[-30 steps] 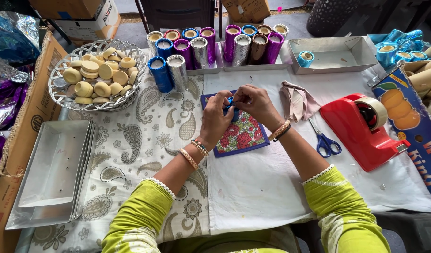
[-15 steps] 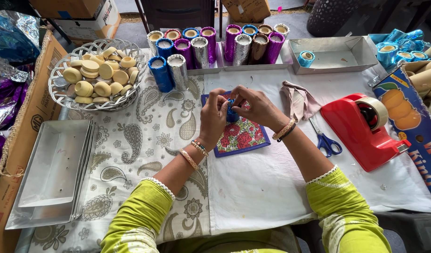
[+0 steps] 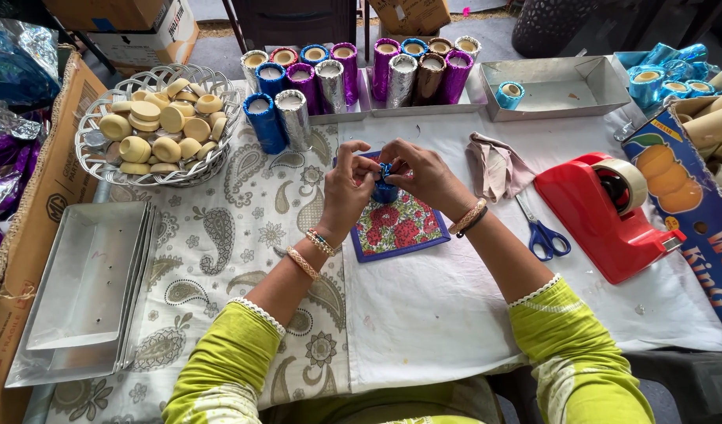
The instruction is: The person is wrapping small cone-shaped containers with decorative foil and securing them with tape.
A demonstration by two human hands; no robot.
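A small roll (image 3: 385, 188) wrapped in shiny blue foil stands roughly upright between the left hand (image 3: 348, 188) and right hand (image 3: 424, 177). Fingertips of both hands pinch the crinkled foil at its top. It is just above a floral mat (image 3: 396, 228).

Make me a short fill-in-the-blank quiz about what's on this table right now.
1. Both hands, left hand and right hand, hold a small roll wrapped in ____ foil.
2. The tape dispenser is ____.
3. The scissors have ____ handles.
4. The pale round pieces lie in a woven ____.

Missing words: blue; red; blue; basket
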